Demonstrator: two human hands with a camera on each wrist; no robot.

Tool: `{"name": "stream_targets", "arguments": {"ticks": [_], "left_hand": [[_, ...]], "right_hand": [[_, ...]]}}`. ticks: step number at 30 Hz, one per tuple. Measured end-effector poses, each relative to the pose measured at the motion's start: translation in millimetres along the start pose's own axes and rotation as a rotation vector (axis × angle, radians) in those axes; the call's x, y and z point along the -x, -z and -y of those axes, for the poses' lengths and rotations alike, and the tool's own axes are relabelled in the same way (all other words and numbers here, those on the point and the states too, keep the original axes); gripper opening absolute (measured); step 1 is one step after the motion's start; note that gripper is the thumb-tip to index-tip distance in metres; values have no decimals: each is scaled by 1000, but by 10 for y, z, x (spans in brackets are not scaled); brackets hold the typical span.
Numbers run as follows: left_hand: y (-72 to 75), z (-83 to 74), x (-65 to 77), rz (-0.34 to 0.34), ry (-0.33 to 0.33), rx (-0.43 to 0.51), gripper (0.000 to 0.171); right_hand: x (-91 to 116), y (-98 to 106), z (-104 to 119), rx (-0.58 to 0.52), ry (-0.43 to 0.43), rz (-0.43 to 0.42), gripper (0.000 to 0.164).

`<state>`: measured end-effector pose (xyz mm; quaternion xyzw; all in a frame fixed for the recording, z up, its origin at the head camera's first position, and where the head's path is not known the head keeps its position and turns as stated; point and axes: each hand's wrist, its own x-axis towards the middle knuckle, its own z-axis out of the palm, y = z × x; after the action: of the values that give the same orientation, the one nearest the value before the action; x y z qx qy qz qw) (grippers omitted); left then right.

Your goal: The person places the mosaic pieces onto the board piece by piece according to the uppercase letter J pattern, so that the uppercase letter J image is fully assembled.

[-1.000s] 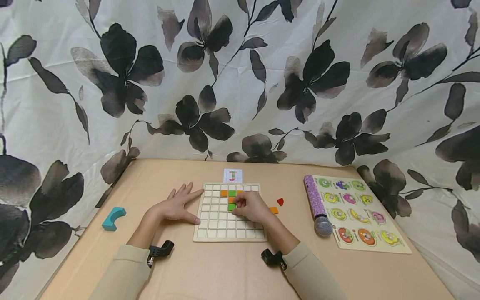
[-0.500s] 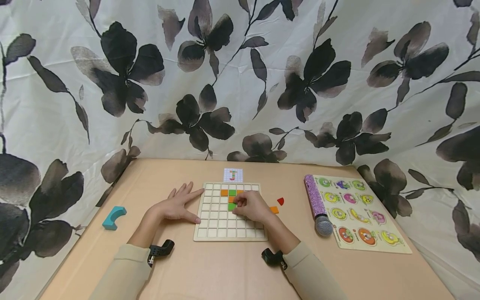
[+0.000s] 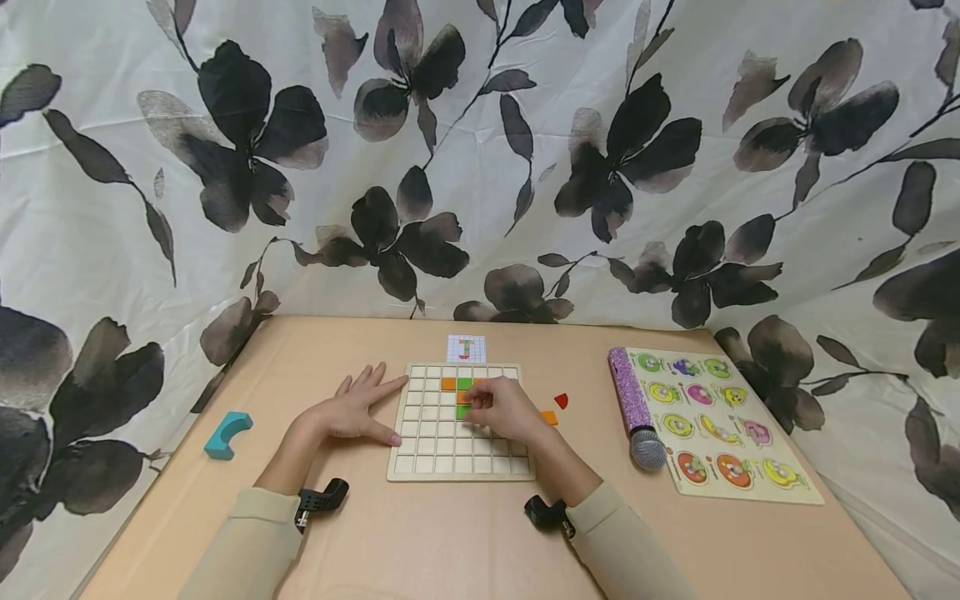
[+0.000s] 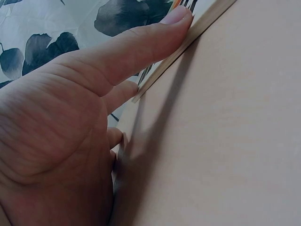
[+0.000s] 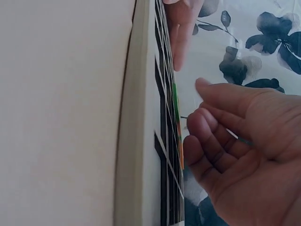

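Note:
A pale wooden grid board (image 3: 427,467) lies mid-table. Near its top, orange tiles (image 3: 448,384) and green tiles (image 3: 464,384) fill several cells, with a lower green tile (image 3: 462,412) partly under my right fingertips. My left hand (image 3: 348,412) is spread at the board's left side, index fingertip and thumb on its edge; in the left wrist view the thumb (image 4: 146,44) rests on the rim. Over the board, my right hand (image 3: 506,411) has bent fingers close to the tiles. The right wrist view shows these fingers (image 5: 200,122) loosely curled, with nothing visible between them and the thumb.
A small pattern card (image 3: 466,348) lies behind the board. Right of it are a loose orange tile (image 3: 549,417) and a red piece (image 3: 561,401). Farther right, a glittery microphone (image 3: 636,400) lies beside a fruit picture board (image 3: 750,475). A teal arch block (image 3: 227,435) sits at left.
My right hand has shifted very slightly up from the lower green tile, its fingertips a little looser. The left hand stays put on the board's edge.

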<state>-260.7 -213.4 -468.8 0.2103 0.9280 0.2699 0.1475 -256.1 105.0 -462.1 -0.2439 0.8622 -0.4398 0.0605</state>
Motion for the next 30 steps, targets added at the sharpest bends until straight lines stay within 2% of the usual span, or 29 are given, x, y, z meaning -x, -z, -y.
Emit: {"name": "stream_targets", "arguments": {"ticks": [6,12,17,21,30], "left_hand": [[-3,0,1,-2,-5,0,113],[-2,8,-1,-2,-3,2,112],[7,0,7,0,0,3,113],[12,-6,15,-2,0,10,113],[4,11,8,-4,-3,16,113]], "right_hand": [[18,104,49,36,-16,-10,23],[63,266,45,26,-59,-76,28],[92,406,32,39,-43,-112,29],[108,501,13,49,-19,-125,28],[170,668,-16,62,-60,-133,25]]}}
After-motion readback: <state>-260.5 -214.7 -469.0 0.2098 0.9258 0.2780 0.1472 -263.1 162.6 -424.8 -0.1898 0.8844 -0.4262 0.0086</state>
